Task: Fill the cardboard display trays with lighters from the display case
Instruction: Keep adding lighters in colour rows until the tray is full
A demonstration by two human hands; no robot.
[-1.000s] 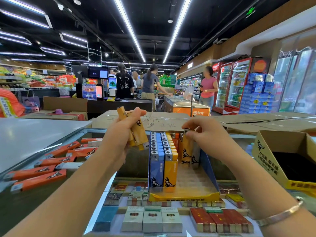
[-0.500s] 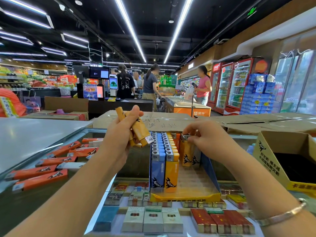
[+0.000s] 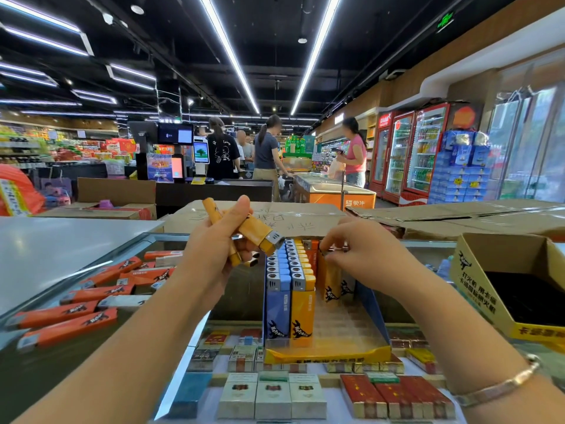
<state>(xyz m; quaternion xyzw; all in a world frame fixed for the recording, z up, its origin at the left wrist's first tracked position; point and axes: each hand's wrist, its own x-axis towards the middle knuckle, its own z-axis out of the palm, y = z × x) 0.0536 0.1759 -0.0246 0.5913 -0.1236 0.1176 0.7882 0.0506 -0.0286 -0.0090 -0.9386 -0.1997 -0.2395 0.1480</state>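
Observation:
A cardboard display tray (image 3: 328, 354) with a yellow front lip stands on the glass case. In it stand a blue row (image 3: 278, 298) and a yellow row (image 3: 302, 301) of lighters. My left hand (image 3: 214, 255) grips a bunch of yellow lighters (image 3: 253, 232) above the tray's left side. My right hand (image 3: 363, 255) pinches the top of a yellow lighter (image 3: 331, 286) that stands upright in the tray's third row. Several orange lighters (image 3: 91, 301) lie loose on the glass at the left.
An open yellow carton (image 3: 477, 289) sits at the right. Cigarette packs (image 3: 272, 396) lie under the glass in front. Flattened cardboard (image 3: 305, 221) covers the counter behind. People stand at a checkout and freezers further back.
My right hand has lowered a yellow lighter into the tray's third row. The left hand has tilted its bunch of lighters so one metal cap points right.

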